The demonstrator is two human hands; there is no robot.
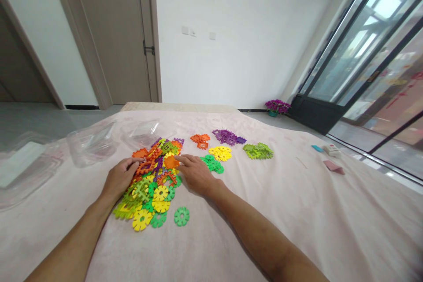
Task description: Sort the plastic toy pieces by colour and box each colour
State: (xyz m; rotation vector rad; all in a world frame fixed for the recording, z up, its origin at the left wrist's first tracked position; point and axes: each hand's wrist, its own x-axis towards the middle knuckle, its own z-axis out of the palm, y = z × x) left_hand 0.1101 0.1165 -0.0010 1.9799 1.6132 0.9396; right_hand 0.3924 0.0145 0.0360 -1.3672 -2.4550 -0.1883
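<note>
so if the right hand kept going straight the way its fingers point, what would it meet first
Probably the flat orange plastic piece on the mixed-colour plastic pile; it lies just ahead of the right hand, perhaps already touching, though depth is unclear.

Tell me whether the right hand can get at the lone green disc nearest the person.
Probably yes: the green disc lies apart from the mixed heap, uncovered, with seemingly only cloth between it and the right hand.

Five small piles [220, 153], one large heap [153, 188] (and one loose disc [182, 223]).
</note>
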